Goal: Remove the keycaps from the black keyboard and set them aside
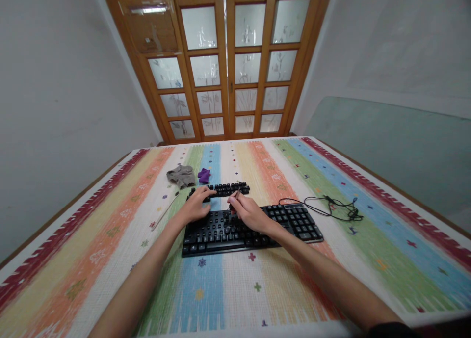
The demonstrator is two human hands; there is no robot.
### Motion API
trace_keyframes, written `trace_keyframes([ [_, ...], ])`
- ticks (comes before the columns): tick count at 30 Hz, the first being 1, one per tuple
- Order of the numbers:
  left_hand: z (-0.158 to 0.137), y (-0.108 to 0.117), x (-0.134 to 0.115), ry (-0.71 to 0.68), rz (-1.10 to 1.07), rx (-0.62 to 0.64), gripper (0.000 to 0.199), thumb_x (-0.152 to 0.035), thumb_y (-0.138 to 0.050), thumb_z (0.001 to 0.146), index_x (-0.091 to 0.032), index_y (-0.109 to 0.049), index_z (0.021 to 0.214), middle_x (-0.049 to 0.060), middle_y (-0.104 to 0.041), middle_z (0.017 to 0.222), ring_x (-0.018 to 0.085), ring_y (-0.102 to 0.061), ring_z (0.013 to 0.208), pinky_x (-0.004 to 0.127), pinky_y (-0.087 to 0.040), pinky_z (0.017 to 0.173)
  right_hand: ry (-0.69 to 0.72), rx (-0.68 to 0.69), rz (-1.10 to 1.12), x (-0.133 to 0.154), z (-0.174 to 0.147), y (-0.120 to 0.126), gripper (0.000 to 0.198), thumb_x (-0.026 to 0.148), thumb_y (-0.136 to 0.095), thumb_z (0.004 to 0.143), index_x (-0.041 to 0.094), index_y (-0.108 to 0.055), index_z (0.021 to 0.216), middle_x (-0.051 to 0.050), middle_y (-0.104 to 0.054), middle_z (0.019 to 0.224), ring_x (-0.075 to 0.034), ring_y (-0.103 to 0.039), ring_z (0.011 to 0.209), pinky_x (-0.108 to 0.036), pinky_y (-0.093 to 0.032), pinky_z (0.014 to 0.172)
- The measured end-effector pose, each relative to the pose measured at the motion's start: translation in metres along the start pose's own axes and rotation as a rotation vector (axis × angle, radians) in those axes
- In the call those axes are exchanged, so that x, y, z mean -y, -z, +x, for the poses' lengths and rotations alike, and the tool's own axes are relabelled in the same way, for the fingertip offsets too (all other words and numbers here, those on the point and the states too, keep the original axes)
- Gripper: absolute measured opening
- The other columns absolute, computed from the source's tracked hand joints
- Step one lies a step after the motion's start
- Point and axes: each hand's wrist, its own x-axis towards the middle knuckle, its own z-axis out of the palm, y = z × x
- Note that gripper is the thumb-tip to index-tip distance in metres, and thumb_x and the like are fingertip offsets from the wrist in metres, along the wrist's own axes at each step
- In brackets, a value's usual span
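A black computer keyboard (215, 247) lies on the cloth-covered table, with bare key sockets across its upper left part. Behind it, loose black keycaps (230, 190) stand in rows. My left hand (197, 204) rests over the keyboard's upper left corner, fingers stretched toward the loose keycaps and thumb apart; whether the fingertips touch a keycap is unclear. My right hand (248, 213) is closed in a pinch above the keyboard's middle, around a small thin tool (237, 195) that is mostly hidden by the fingers. Its lower end is over the key area.
A grey cloth (181, 176) and a small purple cloth (203, 175) lie behind the keycaps. To the left is a thin pale stick with a dark tip (165, 211). The keyboard's black cable (340, 209) is coiled at the right. Wooden glass-paned doors (226, 63) stand beyond the table.
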Motion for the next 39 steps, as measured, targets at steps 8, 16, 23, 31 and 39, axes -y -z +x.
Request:
trace_keyframes([
  [8,-0.009,-0.005,-0.042,0.139,-0.821,0.177,0.072,-0.024,-0.074,0.075,-0.021,-0.039,0.137,0.009,-0.063,0.11,0.021,-0.059,0.105,0.033,-0.048,0.083,0.097,-0.031,0.069,0.001,-0.001,0.001,0.031,0.041,-0.03,0.102,0.018,-0.051,0.096,0.001,-0.053,0.071,-0.013,-0.05,0.06,-0.026,-0.04,0.062],
  [16,-0.007,-0.01,-0.047,0.223,-1.042,0.194,0.069,-0.024,-0.085,0.064,-0.019,-0.051,0.124,0.0,-0.064,0.083,0.016,-0.064,0.086,0.034,-0.049,0.086,0.111,0.007,0.039,0.004,-0.006,0.005,0.036,0.045,-0.029,0.102,0.019,-0.051,0.091,0.002,-0.049,0.068,-0.013,-0.048,0.059,-0.027,-0.039,0.062],
  [23,-0.011,-0.001,-0.052,0.148,-0.557,0.088,0.022,-0.03,-0.076,0.075,-0.015,-0.072,0.09,0.007,-0.072,0.091,0.019,-0.066,0.083,0.032,-0.053,0.078,0.046,-0.025,-0.01,0.004,-0.006,0.008,0.032,0.042,-0.03,0.101,0.02,-0.049,0.089,0.001,-0.053,0.07,-0.014,-0.051,0.06,-0.027,-0.04,0.062],
  [31,-0.005,0.009,-0.036,0.044,-0.172,0.004,0.015,-0.023,-0.067,0.081,-0.016,-0.069,0.094,0.004,-0.071,0.085,0.015,-0.063,0.075,0.028,-0.051,0.074,0.033,-0.012,-0.138,0.002,-0.006,0.005,0.027,0.033,-0.031,0.102,0.019,-0.049,0.087,0.0,-0.054,0.071,-0.016,-0.054,0.065,-0.028,-0.039,0.068],
  [39,0.013,0.001,-0.007,-0.047,0.224,0.109,0.012,-0.013,-0.064,0.08,-0.018,-0.068,0.09,0.006,-0.064,0.099,0.021,-0.057,0.097,0.033,-0.047,0.088,0.084,0.052,-0.192,0.007,-0.016,0.007,0.03,0.034,-0.032,0.102,0.019,-0.052,0.086,-0.003,-0.057,0.078,-0.017,-0.055,0.073,-0.029,-0.04,0.074],
])
